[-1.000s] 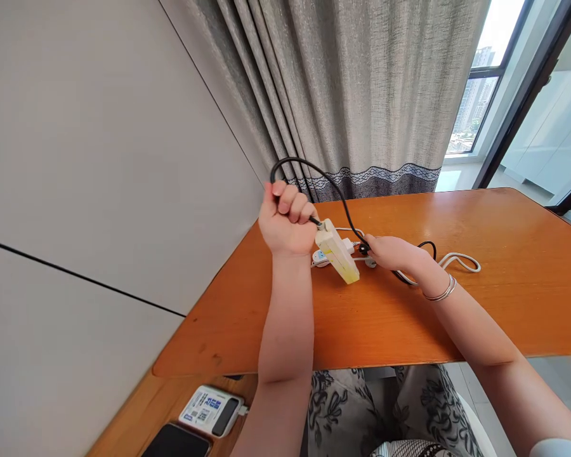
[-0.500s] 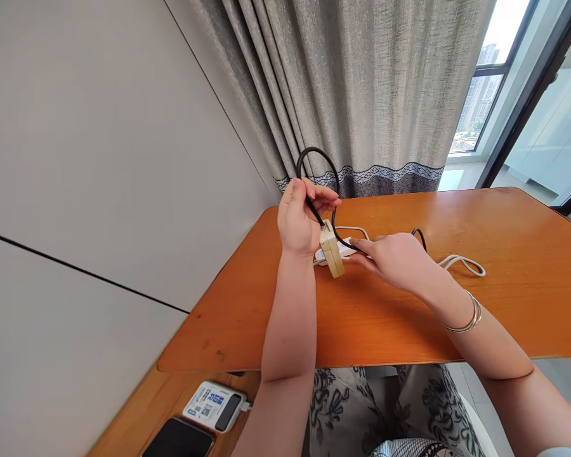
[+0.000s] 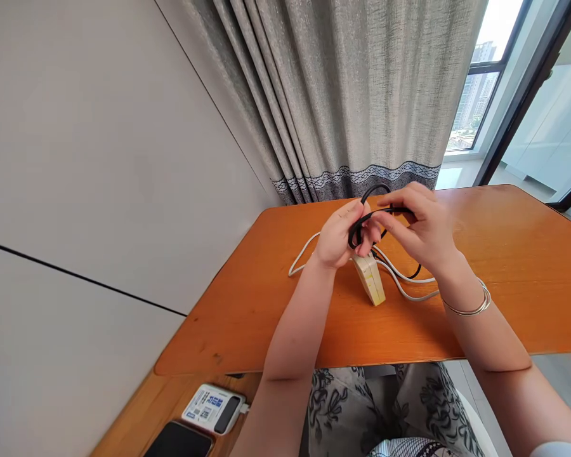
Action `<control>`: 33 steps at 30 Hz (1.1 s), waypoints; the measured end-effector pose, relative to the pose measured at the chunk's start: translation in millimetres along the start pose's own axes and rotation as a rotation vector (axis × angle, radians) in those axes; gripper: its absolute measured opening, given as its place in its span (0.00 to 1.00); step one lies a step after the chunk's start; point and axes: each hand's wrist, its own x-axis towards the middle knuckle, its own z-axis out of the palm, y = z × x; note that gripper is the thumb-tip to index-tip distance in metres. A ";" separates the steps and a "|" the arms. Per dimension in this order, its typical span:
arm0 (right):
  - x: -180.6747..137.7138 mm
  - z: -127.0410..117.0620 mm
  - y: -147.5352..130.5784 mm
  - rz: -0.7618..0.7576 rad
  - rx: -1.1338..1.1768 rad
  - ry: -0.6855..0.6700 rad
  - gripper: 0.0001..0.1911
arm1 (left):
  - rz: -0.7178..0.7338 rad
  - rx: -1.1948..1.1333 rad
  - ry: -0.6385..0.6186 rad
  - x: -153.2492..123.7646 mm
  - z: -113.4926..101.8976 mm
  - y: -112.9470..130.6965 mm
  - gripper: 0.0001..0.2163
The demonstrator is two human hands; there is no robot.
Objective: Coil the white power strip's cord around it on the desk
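Observation:
My left hand [image 3: 339, 236] is closed round loops of a black cable [image 3: 360, 223] above the middle of the table. Facing it, my right hand [image 3: 421, 222] pinches another stretch of the same cable between thumb and fingers. Just below my left hand is a cream, boxy block [image 3: 371, 282] with yellowish marks, tilted, its upper end partly hidden by the fingers. A white cable [image 3: 413, 298] runs in loose curves behind and beside the block, passing under my right wrist. I cannot tell whether the block touches the tabletop.
The orange-brown wooden table [image 3: 247, 311] meets a pale wall panel at left. A white power bank [image 3: 212, 408] and a black phone [image 3: 178, 441] lie on a lower wooden surface. Grey curtains [image 3: 361, 95] hang beyond the far edge, with a window at right.
Both hands have moved right and closer together. The large black loop has been drawn into smaller loops at my left hand. The cream block has shifted right, and more white cable shows.

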 end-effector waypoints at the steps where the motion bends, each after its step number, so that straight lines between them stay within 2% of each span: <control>1: 1.4 -0.1 4.3 0.023 -0.014 0.039 0.13 | -0.006 -0.010 -0.022 0.0 0.5 -1.1 0.20; 5: 4.4 0.3 19.1 0.051 -0.081 0.070 0.19 | -0.101 -0.063 -0.035 1.0 3.2 -2.5 0.22; 9: 4.0 2.9 25.4 0.027 -0.121 0.021 0.14 | -0.218 -0.137 -0.010 2.0 5.5 0.2 0.25; 12: 3.6 3.8 25.6 0.023 -0.103 0.051 0.11 | -0.254 -0.166 -0.048 1.3 5.4 2.8 0.26; 18: 4.7 4.0 26.3 0.061 0.038 0.092 0.14 | -0.295 -0.257 -0.053 1.7 5.6 4.4 0.25; 23: 5.9 4.0 30.6 0.138 0.213 0.004 0.21 | -0.324 -0.366 -0.077 0.4 6.3 4.9 0.25; 27: 5.1 7.6 37.2 0.184 0.301 -0.133 0.30 | -0.271 -0.421 -0.021 -4.8 4.9 11.0 0.25; 33: 0.5 20.3 52.3 0.259 0.369 -0.266 0.35 | -0.032 -0.422 0.206 -9.1 -0.8 21.5 0.22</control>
